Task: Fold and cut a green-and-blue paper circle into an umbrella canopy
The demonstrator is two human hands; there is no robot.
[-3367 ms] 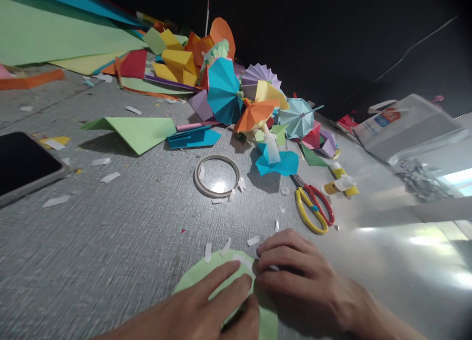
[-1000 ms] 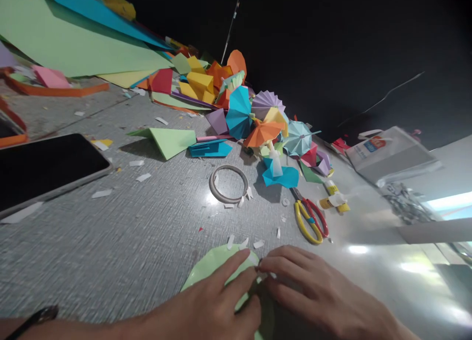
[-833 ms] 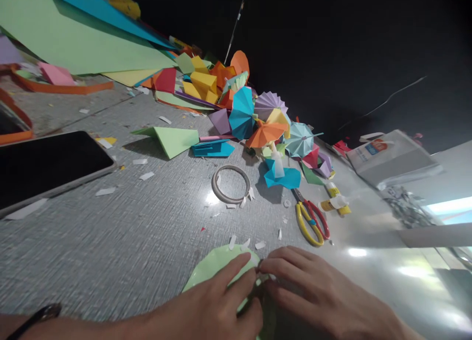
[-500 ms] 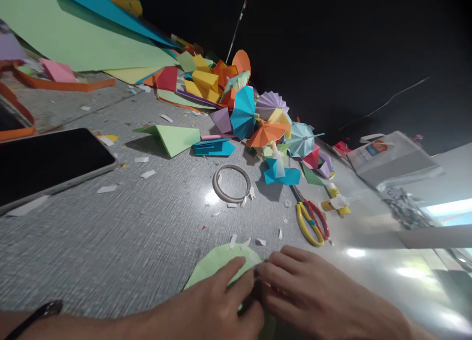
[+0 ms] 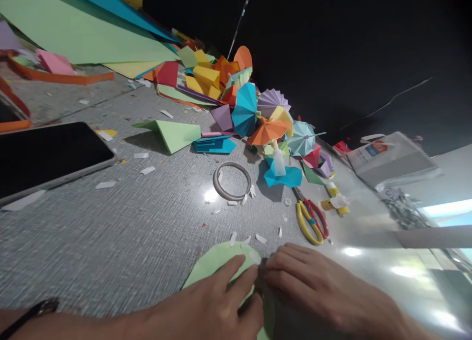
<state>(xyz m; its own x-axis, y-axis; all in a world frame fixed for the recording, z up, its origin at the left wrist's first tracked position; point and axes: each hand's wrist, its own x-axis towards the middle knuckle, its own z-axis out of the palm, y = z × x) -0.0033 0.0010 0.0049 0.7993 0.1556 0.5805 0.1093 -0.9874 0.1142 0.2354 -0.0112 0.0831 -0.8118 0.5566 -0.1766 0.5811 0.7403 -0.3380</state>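
Note:
A light green paper circle (image 5: 217,259) lies at the bottom middle of my view, partly lifted and bent where my hands meet on it. My left hand (image 5: 217,305), with a dark band on its wrist (image 5: 33,310), presses the paper with spread fingers. My right hand (image 5: 306,281) comes in from the right, and its fingertips pinch the paper's edge against my left fingers. The lower part of the circle is hidden by both hands. Small white paper scraps (image 5: 233,238) lie just beyond it.
A tape roll (image 5: 231,181) and red-yellow scissors (image 5: 310,217) lie close ahead. Beyond them is a heap of paper parasols and folded shapes (image 5: 245,111). A phone (image 5: 47,155) lies left, coloured paper sheets (image 5: 73,30) at the back left, and a plastic bag (image 5: 391,160) at right.
The camera view has turned, shifting the table items in the frame. My hands have drawn closer at the circle's edge, and the paper is more bent than in the oldest frame.

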